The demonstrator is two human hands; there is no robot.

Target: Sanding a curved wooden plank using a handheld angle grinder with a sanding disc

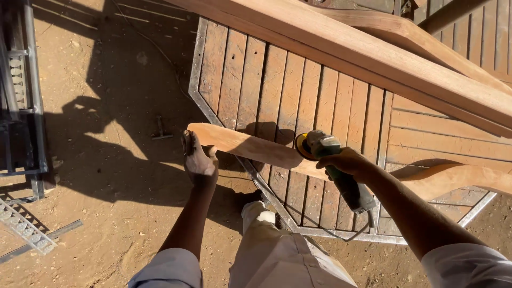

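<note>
I am looking down at my two hands in the middle of the frame. My left hand (199,159) is wrapped over the end of a long curved wood piece (250,146), left of the middle. I grip it there so the wood does not shake or slide. My right hand (345,161) is closed around the grinder (333,162), a green and grey power tool with a yellow disc. The disc sits against the top edge of the wood, just right of the middle, so it can rub that edge. I think the disc is touching the wood, but the shadow makes it hard to be sure.

The wood piece lies across a slatted wooden panel (277,90) with a metal frame, which rests on the sandy ground (106,213). That keeps the wood up off the dirt. Thick wooden beams (373,53) cross the upper right of the frame above it. The tool's cord hangs down near the lower right of the panel. A metal rack (21,96) stands at the left edge. My knee in light trousers (282,256) is at the bottom middle.
</note>
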